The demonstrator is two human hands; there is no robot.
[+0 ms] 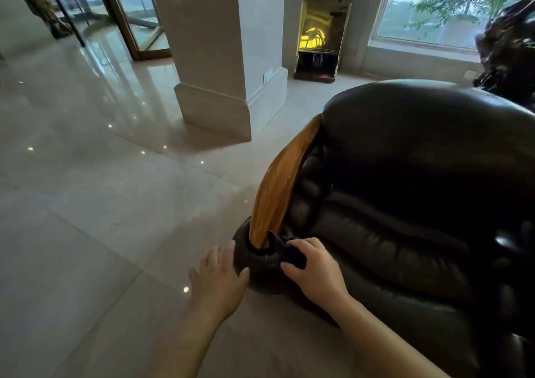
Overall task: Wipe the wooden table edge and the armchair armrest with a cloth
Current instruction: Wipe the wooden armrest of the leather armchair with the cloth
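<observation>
Polished pale marble floor (86, 189) fills the left half, with small ceiling-light reflections dotted across it; a square cream pillar (214, 59) with a stepped base stands mid-room, glazed wood-framed doors (127, 9) behind it at far left. A gold-toned mirrored cabinet (320, 36) sits against the wall beside a large window (451, 4) showing foliage. At right, a dark padded leather armchair (419, 175), glossy and deeply creased. Its near armrest carries a curved, honey-coloured wooden armrest strip (279, 186) running from the backrest down into the rounded leather front roll. Right hand (312, 270) rests on that roll just beside the lower end of the strip, its grip clamped on a bunched dark cloth (289, 250) pressed against the leather and touching the wood's base. Left hand (218, 279) sits against the outer side of the roll, fingers spread and apart, thumb touching the leather, holding nothing. Both forearms bare.
</observation>
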